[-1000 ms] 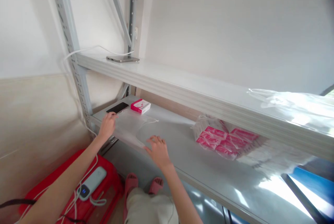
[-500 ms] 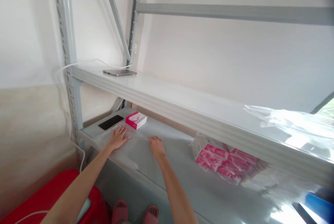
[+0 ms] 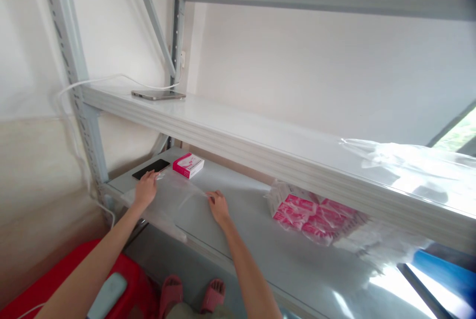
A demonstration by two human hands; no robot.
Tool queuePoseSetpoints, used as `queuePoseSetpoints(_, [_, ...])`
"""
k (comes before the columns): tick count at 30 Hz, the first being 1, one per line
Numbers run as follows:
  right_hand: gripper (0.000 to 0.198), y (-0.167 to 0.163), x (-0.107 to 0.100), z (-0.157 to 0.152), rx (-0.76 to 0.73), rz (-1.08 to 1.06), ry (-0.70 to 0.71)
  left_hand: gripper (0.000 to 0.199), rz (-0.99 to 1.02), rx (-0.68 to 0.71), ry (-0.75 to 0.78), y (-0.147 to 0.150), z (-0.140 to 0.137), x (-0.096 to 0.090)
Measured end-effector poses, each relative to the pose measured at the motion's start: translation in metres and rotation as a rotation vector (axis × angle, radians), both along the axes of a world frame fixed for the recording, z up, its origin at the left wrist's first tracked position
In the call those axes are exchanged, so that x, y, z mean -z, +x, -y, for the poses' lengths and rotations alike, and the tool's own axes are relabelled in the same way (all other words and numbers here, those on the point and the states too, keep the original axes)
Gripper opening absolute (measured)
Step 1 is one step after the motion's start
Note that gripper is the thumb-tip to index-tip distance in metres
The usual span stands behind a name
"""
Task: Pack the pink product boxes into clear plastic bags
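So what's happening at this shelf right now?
A person has both hands on a clear plastic bag lying flat on the lower shelf. The left hand holds its left end near a black phone, the right hand its right edge. A small pink box sits just behind, and bagged pink packs lie farther right.
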State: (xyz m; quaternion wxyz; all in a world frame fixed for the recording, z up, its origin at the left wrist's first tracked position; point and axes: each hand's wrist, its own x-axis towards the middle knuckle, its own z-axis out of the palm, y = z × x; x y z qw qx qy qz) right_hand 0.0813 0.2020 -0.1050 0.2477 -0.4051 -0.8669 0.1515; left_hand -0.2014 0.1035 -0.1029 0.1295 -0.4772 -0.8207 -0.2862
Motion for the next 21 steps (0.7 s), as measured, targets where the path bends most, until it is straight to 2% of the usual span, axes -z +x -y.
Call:
queuePoseSetpoints(3, [0.034, 0.0, 0.003, 0.003, 0.028, -0.011, 0.031, 0.051, 0.052, 0.065, -0.229, -0.015, 0.001, 0.016])
queuePoseSetpoints(5, [0.033, 0.0, 0.004, 0.006, 0.038, 0.012, 0.056, 0.054, 0.016, 0.073, -0.305, -0.016, 0.005, 0.025])
queuePoseSetpoints(9, [0.032, 0.0, 0.003, 0.011, 0.039, 0.078, 0.093, 0.056, -0.144, 0.048, -0.229, -0.006, 0.012, 0.026])
queuePoseSetpoints(15, [0.032, 0.001, 0.004, 0.015, 0.074, 0.082, 0.106, 0.049, -0.3, 0.205, -0.076, -0.001, 0.007, 0.007])
queuePoseSetpoints(17, [0.031, 0.001, 0.003, 0.016, 0.079, 0.077, 0.104, 0.05, -0.255, 0.216, -0.112, -0.002, -0.003, 0.005])
queuePoseSetpoints(21, [0.029, 0.003, -0.001, 0.018, 0.087, 0.097, 0.087, 0.058, -0.055, 0.174, -0.307, -0.001, -0.033, 0.013])
